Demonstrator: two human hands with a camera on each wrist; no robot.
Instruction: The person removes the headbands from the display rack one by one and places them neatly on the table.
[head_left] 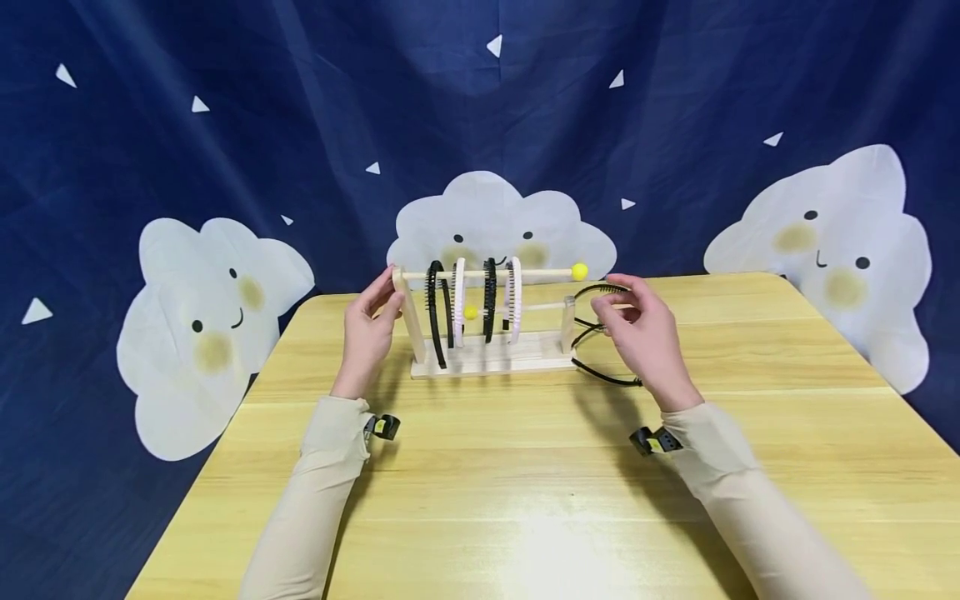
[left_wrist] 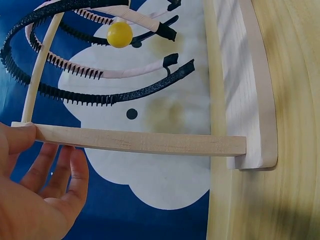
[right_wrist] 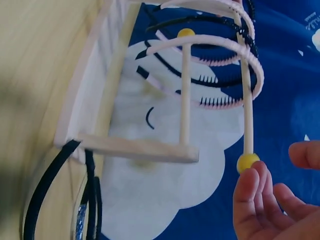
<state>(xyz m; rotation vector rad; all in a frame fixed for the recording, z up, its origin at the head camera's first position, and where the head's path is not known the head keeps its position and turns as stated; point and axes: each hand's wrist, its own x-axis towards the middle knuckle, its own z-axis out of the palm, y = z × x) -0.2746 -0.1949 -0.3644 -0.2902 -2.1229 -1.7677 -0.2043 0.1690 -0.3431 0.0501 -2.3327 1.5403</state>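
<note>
A wooden headband rack (head_left: pixel 495 364) stands on the table with an upper and a lower rod, each tipped by a yellow ball. From the upper rod (head_left: pixel 551 272) hang a black toothed headband (head_left: pixel 436 308), a pale pink headband (head_left: pixel 459 304), another black one (head_left: pixel 489 304) and another pink one (head_left: pixel 515 304). My left hand (head_left: pixel 367 333) pinches the top of the tall left post (left_wrist: pixel 140 140) between thumb and fingers. Holding nothing, my right hand (head_left: pixel 645 337) is just right of the upper yellow ball (right_wrist: pixel 247 162), its fingertips close to it, thumb apart.
Several black headbands (head_left: pixel 600 379) lie on the wooden table (head_left: pixel 487 475) at the rack's right end, partly behind my right hand. Behind the table hangs a dark blue curtain (head_left: pixel 337 100) with white clouds and small white triangles.
</note>
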